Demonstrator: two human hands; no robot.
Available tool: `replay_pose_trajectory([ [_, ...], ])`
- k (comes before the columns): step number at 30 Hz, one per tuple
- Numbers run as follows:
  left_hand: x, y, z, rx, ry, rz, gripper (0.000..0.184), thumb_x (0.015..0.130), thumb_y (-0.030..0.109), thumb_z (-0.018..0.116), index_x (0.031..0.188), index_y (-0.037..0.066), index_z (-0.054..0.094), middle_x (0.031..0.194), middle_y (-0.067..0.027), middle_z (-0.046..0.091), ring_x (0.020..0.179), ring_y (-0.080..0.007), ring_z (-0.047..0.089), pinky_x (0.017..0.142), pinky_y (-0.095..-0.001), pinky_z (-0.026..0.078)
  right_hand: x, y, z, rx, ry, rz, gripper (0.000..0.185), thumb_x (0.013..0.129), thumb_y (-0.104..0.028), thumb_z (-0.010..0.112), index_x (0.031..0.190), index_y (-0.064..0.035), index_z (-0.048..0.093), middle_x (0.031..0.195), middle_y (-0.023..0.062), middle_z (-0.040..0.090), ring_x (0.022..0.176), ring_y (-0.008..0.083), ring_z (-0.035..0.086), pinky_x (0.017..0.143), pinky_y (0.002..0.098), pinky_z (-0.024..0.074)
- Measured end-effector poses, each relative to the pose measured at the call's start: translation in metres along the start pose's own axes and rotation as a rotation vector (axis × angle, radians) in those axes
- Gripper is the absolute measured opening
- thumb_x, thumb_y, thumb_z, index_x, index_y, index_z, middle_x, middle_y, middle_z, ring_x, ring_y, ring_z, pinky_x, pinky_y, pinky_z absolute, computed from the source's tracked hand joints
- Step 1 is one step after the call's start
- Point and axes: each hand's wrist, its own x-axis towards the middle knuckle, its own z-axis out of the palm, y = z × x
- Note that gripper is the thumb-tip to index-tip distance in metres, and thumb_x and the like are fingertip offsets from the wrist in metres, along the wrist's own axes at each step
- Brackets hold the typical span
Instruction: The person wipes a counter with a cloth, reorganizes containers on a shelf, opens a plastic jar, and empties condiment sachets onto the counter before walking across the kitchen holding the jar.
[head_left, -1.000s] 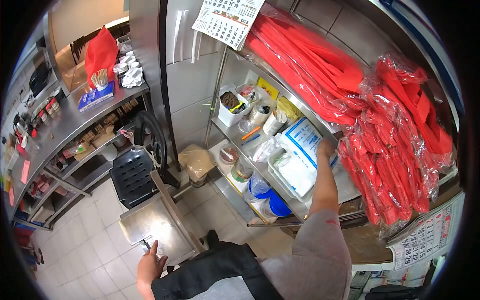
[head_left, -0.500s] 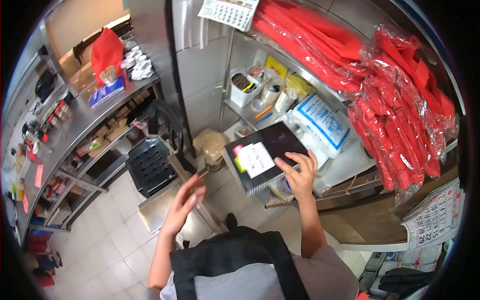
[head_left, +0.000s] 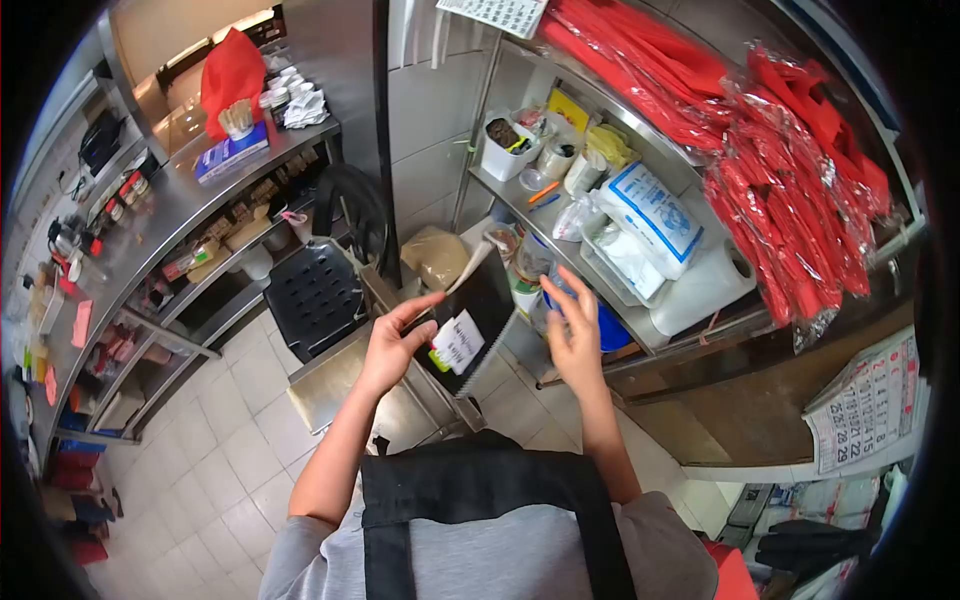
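Observation:
A black spiral-bound notebook (head_left: 487, 312) is tilted in front of me, a white label (head_left: 458, 342) with writing on its cover. My left hand (head_left: 398, 345) grips it by the left edge, between thumb and fingers. To the right of the notebook, my right hand (head_left: 573, 335) is held up with its fingers apart and nothing in it. A gap shows between that hand and the wire binding. Behind the right fingers, a blue container (head_left: 612, 328) sits under the shelf.
On the metal shelf (head_left: 512, 195) at right are a white tub (head_left: 505, 150), a blue-and-white bag (head_left: 652, 218) and a plastic jug (head_left: 705, 295). Wrapped red bags (head_left: 785, 210) hang over its side. A black perforated stool (head_left: 315, 297) stands left, near a steel counter (head_left: 170, 235).
The notebook has moved down and left, away from the shelf, and tipped steeper. My left hand has closed on its edge, while my right hand has come off it.

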Motion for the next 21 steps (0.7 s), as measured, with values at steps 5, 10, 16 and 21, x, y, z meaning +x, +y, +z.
replay_pose_trajectory([
  [5,-0.012,0.014,0.012,0.807,-0.271,0.626,0.055,0.063,-0.011,0.053,0.109,0.015,0.070,0.109,-0.0052,0.069,0.082,-0.0300,0.063,0.074,-0.0378,0.051,-0.011,-0.042,-0.014,-0.490,-0.454,-0.277,0.085,0.074,-0.023,0.075,0.148,-0.0261,0.034,0.154,0.0118,0.029,0.141,0.0363,0.027,0.113,0.0587,0.0212],
  [10,-0.023,0.058,0.018,0.766,-0.168,0.883,0.056,0.070,0.000,0.065,0.124,0.014,0.061,0.125,-0.0096,0.062,0.105,-0.0281,0.060,0.085,-0.0372,0.045,-0.015,-0.059,-0.047,-0.431,-0.629,-0.043,0.042,0.088,-0.015,0.061,0.129,-0.0188,0.053,0.087,0.0167,0.066,0.081,0.0346,0.066,0.066,0.0453,0.0510],
  [16,-0.029,0.044,-0.013,0.223,0.274,0.552,0.085,0.082,-0.004,0.060,0.152,0.008,0.014,0.152,-0.0163,0.027,0.120,-0.0274,0.052,0.102,-0.0384,0.039,0.042,-0.148,-0.173,-0.595,0.439,-0.212,0.054,0.082,-0.018,0.075,0.130,-0.0032,0.055,0.124,0.0169,0.060,0.110,0.0233,0.060,0.095,0.0336,0.0449],
  [21,-0.049,0.014,-0.034,0.173,0.406,0.445,0.085,0.086,-0.008,0.053,0.154,0.013,0.008,0.152,-0.0113,0.030,0.097,-0.0173,0.059,0.081,-0.0272,0.047,0.175,-0.228,-0.304,-0.327,1.217,-0.868,0.054,0.087,-0.010,0.068,0.132,0.0099,0.045,0.135,0.0227,0.050,0.130,0.0277,0.046,0.110,0.0372,0.0335],
])
